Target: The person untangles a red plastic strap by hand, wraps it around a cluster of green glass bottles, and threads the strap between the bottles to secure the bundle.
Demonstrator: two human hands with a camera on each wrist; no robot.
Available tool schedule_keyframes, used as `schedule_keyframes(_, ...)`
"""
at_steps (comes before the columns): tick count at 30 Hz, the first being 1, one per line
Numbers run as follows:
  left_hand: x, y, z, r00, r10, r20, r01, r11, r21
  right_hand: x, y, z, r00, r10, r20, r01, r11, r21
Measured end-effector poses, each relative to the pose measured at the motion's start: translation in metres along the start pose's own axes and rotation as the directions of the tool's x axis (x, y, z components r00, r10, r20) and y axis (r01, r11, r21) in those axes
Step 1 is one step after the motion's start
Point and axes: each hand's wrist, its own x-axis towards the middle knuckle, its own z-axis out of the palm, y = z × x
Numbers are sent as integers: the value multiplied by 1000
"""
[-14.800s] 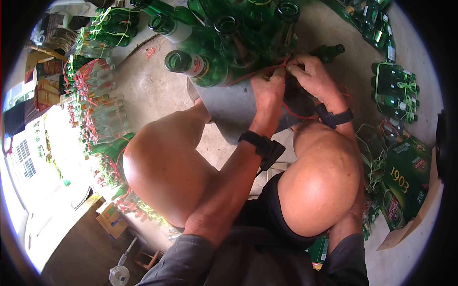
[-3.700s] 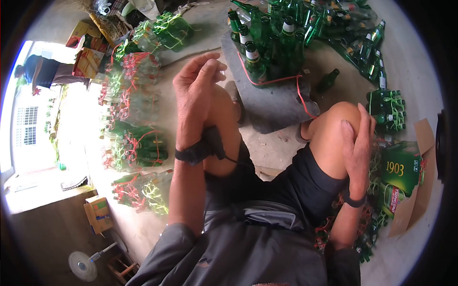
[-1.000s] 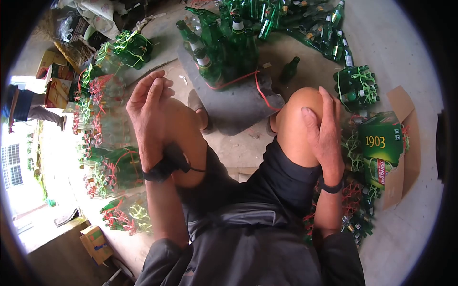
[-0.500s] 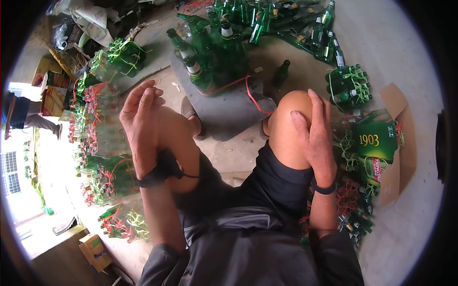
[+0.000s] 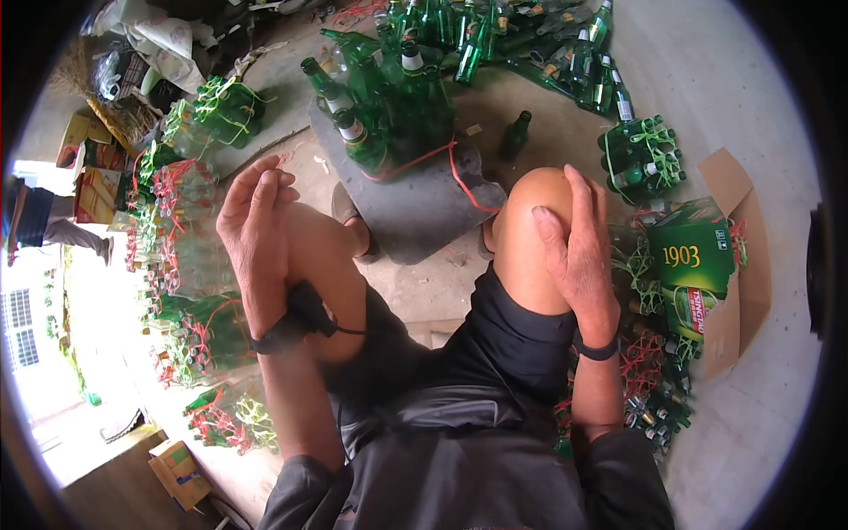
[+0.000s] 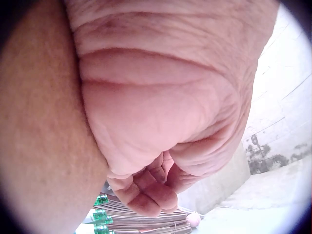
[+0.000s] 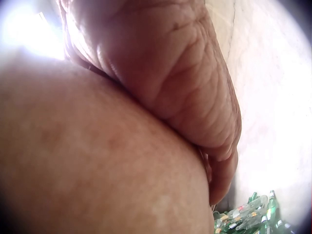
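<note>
**Both hands idle on the knees, tied bottles on the slab in front**

From the head view we see the left hand [image 5: 256,221] lying against the left knee [image 5: 322,256]. Its fingers are loosely curled and grasp nothing. The left wrist view agrees: the left hand [image 6: 161,112] shows an empty palm with the fingertips folded softly inward, bare skin of the leg beside it.

The right hand [image 5: 574,252] lies released over the right knee [image 5: 521,221], fingers spread flat along the skin. We find the same in the right wrist view, where the right hand [image 7: 165,73] presses on the rounded knee [image 7: 87,161] and holds nothing.

The bundle of green bottles [image 5: 397,115] stands upright on a grey slab [image 5: 415,212] on the floor, just beyond the knees and apart from both hands. A red string [image 5: 415,159] runs around the base of the bundle, and its loose end trails down over the slab's edge near the right knee.

A single bottle [image 5: 514,137] stands on the floor just right of the slab. Further right we see a small bundle tied with green string [image 5: 645,159] and a green carton [image 5: 698,265] marked 1903. More tied bundles [image 5: 221,110] lie along the left.
</note>
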Motion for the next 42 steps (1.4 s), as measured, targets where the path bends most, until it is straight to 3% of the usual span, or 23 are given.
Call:
schedule_keyframes(16, 1, -2, -8, 999, -4, 51, 4, 1000, -16, 1, -2, 0, 1000, 6, -5, -6, 1000, -6)
schedule_keyframes(30, 1, -3, -7, 1000, -7, 10, 7, 999, 46, -2, 3, 3, 1000, 3, -13, -3, 999, -51)
schedule_keyframes(34, 3, -4, -7, 1000, 7, 24, -7, 1000, 1, -2, 3, 4, 999, 23, -24, -22, 1000, 21)
schedule_keyframes(42, 2, -5, -8, 999, -1, 37, 2, 999, -32, -2, 5, 1, 1000, -7, -25, 6, 999, -47)
